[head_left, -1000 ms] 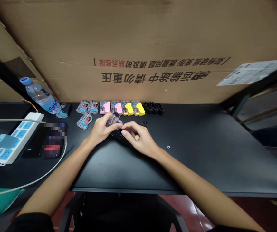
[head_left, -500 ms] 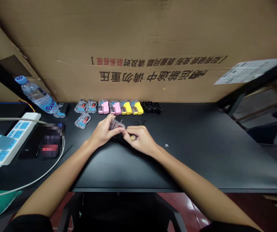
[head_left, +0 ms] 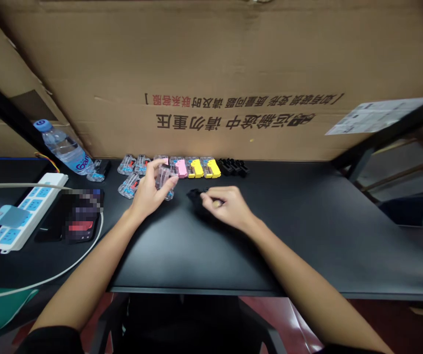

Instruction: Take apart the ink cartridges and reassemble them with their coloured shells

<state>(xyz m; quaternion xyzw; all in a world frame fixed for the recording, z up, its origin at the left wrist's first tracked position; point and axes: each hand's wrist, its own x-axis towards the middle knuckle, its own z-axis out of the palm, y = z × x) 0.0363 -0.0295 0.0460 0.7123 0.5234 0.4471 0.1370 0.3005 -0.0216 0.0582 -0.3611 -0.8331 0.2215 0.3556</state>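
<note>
My left hand (head_left: 148, 191) grips a clear plastic casing (head_left: 163, 179) between thumb and fingers, held over the table in front of the row of parts. To its right, my right hand (head_left: 229, 207) is closed on a black plastic part (head_left: 195, 198). A round brass-coloured end (head_left: 217, 203) shows inside that fist; what it belongs to is hidden. Behind the hands stand clear casings with pink (head_left: 180, 168) and yellow (head_left: 196, 168) pieces, then several small black parts (head_left: 233, 167). More clear casings with red and blue bits (head_left: 129, 187) lie left of my left hand.
A cardboard sheet (head_left: 241, 64) backs the black table (head_left: 300, 236). On the left are a water bottle (head_left: 66, 150), a clear-and-black piece (head_left: 99, 170), a white power strip (head_left: 25, 216), a phone (head_left: 82, 216) and a white cable (head_left: 82, 257) running across.
My hands have moved apart: the left went left with the clear casing, the right moved right with the black part. The small black rings are now mostly hidden by my right hand.
</note>
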